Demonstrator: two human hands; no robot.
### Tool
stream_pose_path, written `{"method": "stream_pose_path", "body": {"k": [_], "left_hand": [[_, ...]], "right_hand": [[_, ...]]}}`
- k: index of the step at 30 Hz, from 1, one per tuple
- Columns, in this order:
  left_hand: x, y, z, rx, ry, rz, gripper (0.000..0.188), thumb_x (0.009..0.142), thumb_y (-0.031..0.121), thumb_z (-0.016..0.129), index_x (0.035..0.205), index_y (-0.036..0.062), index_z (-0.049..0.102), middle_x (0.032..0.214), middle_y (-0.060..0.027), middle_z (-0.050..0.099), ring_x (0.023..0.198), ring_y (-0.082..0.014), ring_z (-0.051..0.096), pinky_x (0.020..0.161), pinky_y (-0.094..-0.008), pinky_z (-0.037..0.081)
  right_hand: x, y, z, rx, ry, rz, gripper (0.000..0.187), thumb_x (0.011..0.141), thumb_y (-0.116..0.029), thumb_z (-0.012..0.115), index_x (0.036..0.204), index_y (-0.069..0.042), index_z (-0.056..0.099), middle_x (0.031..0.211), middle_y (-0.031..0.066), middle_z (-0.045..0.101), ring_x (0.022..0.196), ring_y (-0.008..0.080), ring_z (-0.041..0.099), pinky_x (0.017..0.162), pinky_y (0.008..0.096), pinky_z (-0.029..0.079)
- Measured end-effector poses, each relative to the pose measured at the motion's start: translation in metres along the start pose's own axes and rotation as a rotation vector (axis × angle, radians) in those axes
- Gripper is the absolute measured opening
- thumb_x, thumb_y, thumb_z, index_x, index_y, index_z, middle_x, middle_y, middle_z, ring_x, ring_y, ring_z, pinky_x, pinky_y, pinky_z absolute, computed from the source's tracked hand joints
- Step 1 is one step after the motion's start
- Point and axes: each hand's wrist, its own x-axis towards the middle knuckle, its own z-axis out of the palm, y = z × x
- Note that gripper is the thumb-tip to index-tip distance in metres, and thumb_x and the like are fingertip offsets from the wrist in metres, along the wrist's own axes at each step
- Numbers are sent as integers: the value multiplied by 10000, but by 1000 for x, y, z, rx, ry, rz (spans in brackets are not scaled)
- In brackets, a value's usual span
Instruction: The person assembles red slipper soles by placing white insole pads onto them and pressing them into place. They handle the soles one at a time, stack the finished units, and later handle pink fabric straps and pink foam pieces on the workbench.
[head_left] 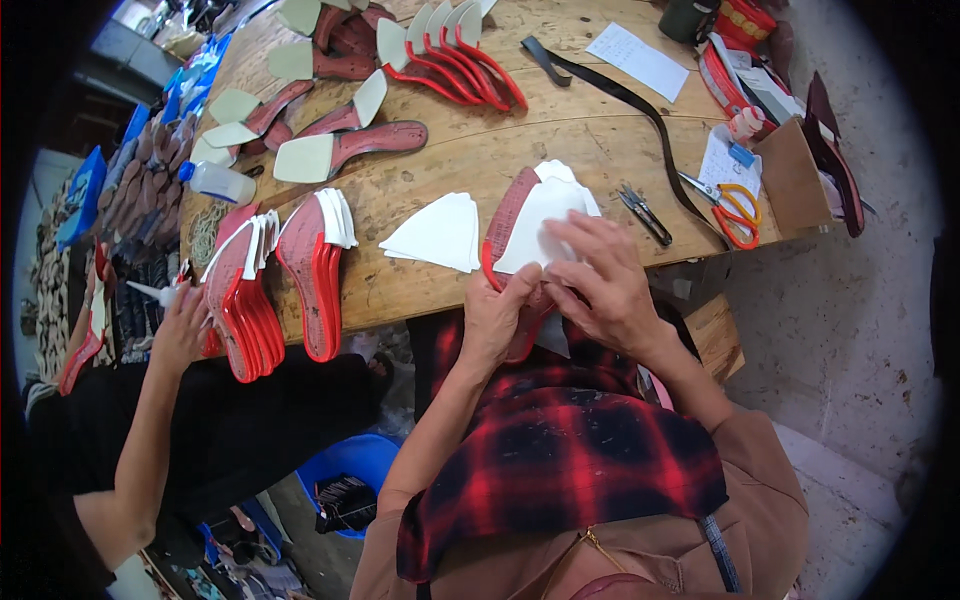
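At the table's front edge my left hand (pixel 493 318) is closed round a red shoe insole (pixel 512 205), the thumb on top near its narrow part. Over the insole's wide end lies a white, rounded piece (pixel 530 232), with more white edges showing behind it. My right hand (pixel 605 275) is on the white piece, fingers apart and partly blurred. Just left of them, a small pile of white fan-shaped pieces (pixel 435 232) rests on the wood. Two stacks of red-edged insoles with white tips, a nearer stack (pixel 318 270) and a farther-left stack (pixel 240 310), overhang the edge.
A co-worker's hand (pixel 180 325) is beside the left stack. Insoles with pale tips (pixel 350 145) lie across the wooden table (pixel 560 130). To the right are thread snips (pixel 645 215), orange-handled scissors (pixel 738 215), a black strap (pixel 640 100) and a cardboard box (pixel 795 175). A blue bucket (pixel 345 465) stands below.
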Motion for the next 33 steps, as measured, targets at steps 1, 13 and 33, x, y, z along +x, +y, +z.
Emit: {"method": "stream_pose_path", "body": {"k": [1,13,33], "left_hand": [[-4,6,1,-24,34,3,347,912,180,693,1173,-25,593,1044,-50,659,868,-101,620,761,-267,528],[-45,27,-55,-237,210,244,397,918,246,662,1191,-27,567,1100,-79,643,932,-167,651,808,-342,547],[-54,35,-25,110,59,-207,267,862,97,695,1074,-60,657,979,-99,701,814,-135,659,758,-281,534]], "right_hand": [[0,-3,4,40,94,92,276,869,-94,655,1129,-18,606,1234,166,593,1147,266,579,983,324,442],[14,0,41,1752,69,1040,299,979,-148,577,1229,16,581,1101,51,667,955,98,634,868,277,518],[13,-10,26,1911,-192,1061,342,1021,-233,494,1227,35,547,1167,105,631,1040,154,626,924,325,526]]}}
